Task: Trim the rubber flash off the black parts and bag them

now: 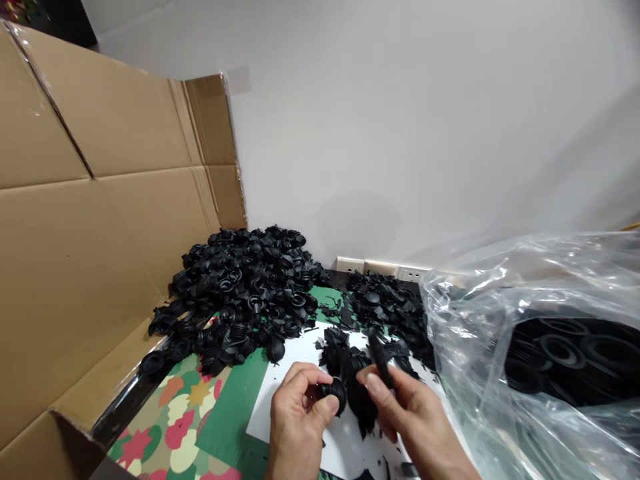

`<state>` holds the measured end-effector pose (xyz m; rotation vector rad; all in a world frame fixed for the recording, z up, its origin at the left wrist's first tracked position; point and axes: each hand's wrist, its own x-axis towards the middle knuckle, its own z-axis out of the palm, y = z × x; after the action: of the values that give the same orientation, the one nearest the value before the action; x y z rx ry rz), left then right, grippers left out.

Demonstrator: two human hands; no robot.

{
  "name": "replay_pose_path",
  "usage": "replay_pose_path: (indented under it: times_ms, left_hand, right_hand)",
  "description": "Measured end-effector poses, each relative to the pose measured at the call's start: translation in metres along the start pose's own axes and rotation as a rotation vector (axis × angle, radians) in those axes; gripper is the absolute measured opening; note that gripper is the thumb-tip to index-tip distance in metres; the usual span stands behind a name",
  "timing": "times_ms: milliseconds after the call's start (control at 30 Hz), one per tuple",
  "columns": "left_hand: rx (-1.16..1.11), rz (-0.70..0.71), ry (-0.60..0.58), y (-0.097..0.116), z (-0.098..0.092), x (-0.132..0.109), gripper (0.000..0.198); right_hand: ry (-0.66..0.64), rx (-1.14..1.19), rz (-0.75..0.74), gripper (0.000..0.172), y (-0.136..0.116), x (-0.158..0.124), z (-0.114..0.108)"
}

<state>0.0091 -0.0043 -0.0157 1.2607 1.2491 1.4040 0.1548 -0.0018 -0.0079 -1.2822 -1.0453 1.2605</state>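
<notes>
My left hand (303,413) is closed, pinching a small round black ribbed rubber bellows (336,395) between thumb and fingers. Just to its right, my right hand (407,407) is closed around a dark elongated object (380,360) that points up and away; its kind is not clear. Between and beyond the hands, a small heap of black rubber pieces (345,353) lies on a white sheet (280,400), with thin scraps scattered about. Part of this heap is hidden behind my fingers.
A large pile of black ribbed rubber parts (250,287) rests at the back left beside a cardboard wall (125,220). Black scraps (385,300) are heaped near wall sockets (350,265). At right, a clear plastic bag (465,333) holds black rubber rings (563,350). A patterned board (175,420) lies front left.
</notes>
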Motion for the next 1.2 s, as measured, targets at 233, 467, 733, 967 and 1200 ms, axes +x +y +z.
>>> replay_pose_path:
  times_ms: [233,467,733,967,1200]
  left_hand:
    - [-0.033,-0.011,-0.001,0.001,0.0,0.001,0.009]
    - [-0.098,-0.043,-0.023,-0.001,0.001,0.0,0.014]
    - [-0.118,-0.055,-0.055,-0.003,0.003,-0.002,0.019]
    - [-0.098,-0.074,-0.067,0.002,0.002,-0.002,0.019]
    - [-0.154,-0.088,-0.102,0.001,0.002,-0.001,0.02]
  right_hand:
    - [0.154,0.104,-0.116,0.049,-0.005,-0.001,-0.019]
    - [-0.012,0.364,-0.006,0.044,0.007,0.003,-0.007]
    - [0.049,0.345,-0.073,0.028,-0.002,-0.005,0.004]
    - [0.085,0.3,-0.101,0.027,0.001,-0.007,0.006]
    - [0.079,0.28,-0.083,0.024,0.003,-0.009,0.005]
